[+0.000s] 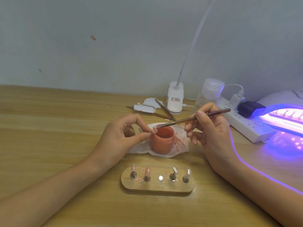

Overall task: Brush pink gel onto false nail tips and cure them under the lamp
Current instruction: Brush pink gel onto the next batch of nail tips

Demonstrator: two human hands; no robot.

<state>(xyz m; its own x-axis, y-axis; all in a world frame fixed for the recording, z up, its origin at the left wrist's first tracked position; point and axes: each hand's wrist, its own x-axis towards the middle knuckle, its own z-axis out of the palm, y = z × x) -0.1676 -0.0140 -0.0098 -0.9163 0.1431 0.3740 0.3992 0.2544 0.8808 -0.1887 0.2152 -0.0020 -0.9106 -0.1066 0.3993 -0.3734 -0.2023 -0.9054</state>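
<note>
The left hand (121, 133) pinches a small nail tip (155, 128) between thumb and forefinger, just over the rim of the open jar of pink gel (162, 140). The right hand (211, 128) grips a thin brush (193, 118) like a pen, with the bristle end touching that tip.

Behind everything we see a pale grey wall (114, 38) with a couple of small reddish marks. It meets the far edge of the wooden table (49, 128), which fills the lower part of the view. The widest open wood lies left of the left forearm and toward us, in front of the holder.

At the right edge the curing lamp (282, 115) glows violet, partly cut off by the frame, and its light runs along the right forearm. A white power strip (246, 126) lies just beside it, between lamp and right hand.

Near us, between the forearms, sits a wooden holder (157, 185) carrying four upright stands. We count two pink tips (147, 170) on the left and two clear tips (175, 170) on the right, with a bare metal disc (160, 178) in the middle.

The jar stands on a stained white tissue (177, 149). By the wall we see a white clip light base (174, 99), a translucent bottle (210, 90), folded wipes (147, 107) and spare thin tools (164, 110).
</note>
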